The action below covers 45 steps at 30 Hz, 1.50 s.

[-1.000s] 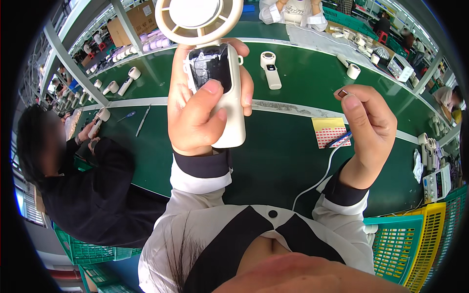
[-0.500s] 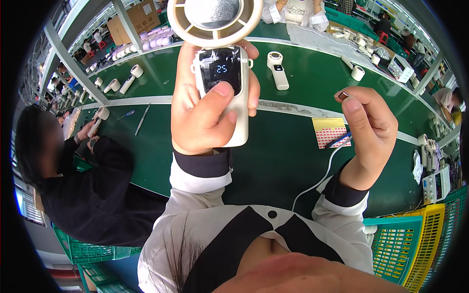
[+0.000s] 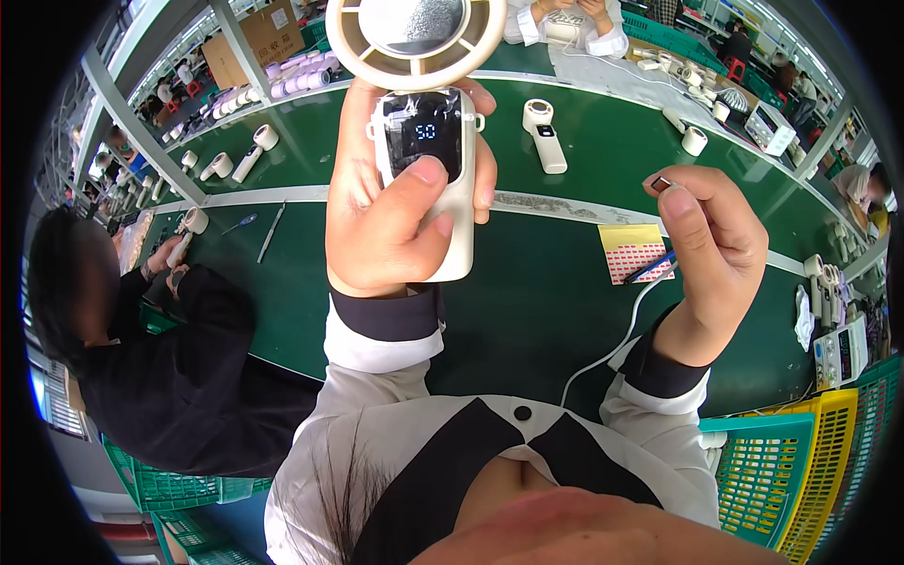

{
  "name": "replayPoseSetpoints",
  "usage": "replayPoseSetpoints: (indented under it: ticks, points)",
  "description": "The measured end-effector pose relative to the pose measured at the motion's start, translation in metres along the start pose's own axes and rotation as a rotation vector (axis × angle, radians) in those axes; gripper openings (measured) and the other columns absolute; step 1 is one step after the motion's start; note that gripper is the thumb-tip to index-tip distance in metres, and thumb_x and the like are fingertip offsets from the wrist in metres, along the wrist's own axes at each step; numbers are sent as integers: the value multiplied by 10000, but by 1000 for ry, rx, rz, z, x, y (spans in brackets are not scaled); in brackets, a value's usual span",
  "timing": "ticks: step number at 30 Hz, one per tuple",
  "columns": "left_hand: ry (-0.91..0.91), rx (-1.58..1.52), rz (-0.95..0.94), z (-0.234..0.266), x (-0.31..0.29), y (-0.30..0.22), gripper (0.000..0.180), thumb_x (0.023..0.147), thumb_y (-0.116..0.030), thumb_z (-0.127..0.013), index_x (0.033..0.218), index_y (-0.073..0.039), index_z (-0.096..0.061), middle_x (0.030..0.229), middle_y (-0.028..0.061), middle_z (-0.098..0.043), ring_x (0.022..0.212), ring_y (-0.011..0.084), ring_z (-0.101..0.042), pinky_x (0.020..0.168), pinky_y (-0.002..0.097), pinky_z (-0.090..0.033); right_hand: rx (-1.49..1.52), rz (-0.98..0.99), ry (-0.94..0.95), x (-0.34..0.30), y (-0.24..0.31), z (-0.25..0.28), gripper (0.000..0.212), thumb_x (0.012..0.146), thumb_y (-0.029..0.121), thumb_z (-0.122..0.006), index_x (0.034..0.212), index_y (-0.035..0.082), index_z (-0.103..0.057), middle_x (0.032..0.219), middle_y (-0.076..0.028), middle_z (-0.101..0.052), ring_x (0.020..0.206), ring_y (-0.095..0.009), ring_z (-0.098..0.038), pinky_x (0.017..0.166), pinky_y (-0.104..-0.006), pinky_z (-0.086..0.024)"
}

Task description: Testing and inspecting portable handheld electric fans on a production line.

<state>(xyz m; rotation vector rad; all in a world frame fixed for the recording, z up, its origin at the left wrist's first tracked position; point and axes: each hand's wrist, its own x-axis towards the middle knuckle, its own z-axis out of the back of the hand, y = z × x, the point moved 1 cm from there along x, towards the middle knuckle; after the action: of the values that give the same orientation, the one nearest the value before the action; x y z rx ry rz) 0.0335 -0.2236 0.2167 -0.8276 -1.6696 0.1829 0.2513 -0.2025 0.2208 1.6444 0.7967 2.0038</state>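
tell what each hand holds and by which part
Left hand: cream fan, by its handle. Right hand: small piece, pinched; which part of it, I can't tell.

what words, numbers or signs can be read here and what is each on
Handheld fan, display: lit digits, readable, not quoted.
Cardboard box: dark printed characters, readable, not quoted.
Sticker sheet: red marks, too small to read.
Bench instrument: markings too small.
White top: lettering, too blurred.
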Motion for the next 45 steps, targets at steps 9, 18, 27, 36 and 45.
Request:
replayPoseSetpoints:
  ticks: [9,18,27,36,45]
  points:
    - [16,-17,-8,0,1,0,621,764,-74,-504,1322,21,-251,1090,245,-499,606,200,-562,492,272,-461,-15,23,-2,1,-1,-1,105,837,75,-630,895,-14,-628,647,21,-556,507,-6,-421,453,-163,-274]
    - [5,-60,43,15,0,-3,634,703,56,-398,1325,39,-276,1128,276,-476,647,244,-558,508,307,-474,-4,25,-42,-1,1,2,110,836,49,-624,903,-39,-625,722,-13,-593,591,-27,-476,525,-158,-329]
    - [-466,-235,609,101,-104,-1,410,765,-2,-496,1154,103,-423,1047,251,-492,846,304,-530,632,355,-508,73,302,-135,3,-13,20,232,866,108,-560,984,-83,-620,911,-157,-630,814,-177,-589,757,-238,-432]
    - [-814,353,699,247,-177,-14,350,791,16,-521,1126,101,-461,1000,176,-571,940,275,-579,861,354,-484,32,349,-166,0,-16,36,257,882,128,-524,989,-92,-604,825,-115,-554,740,-148,-506,691,-236,-374]
    - [-952,2355,393,299,-166,-27,289,714,-156,-549,942,12,-607,865,205,-612,830,385,-575,773,456,-450,22,356,-204,-1,-18,52,285,898,149,-488,995,-100,-588,739,-73,-478,666,-120,-423,626,-234,-315]
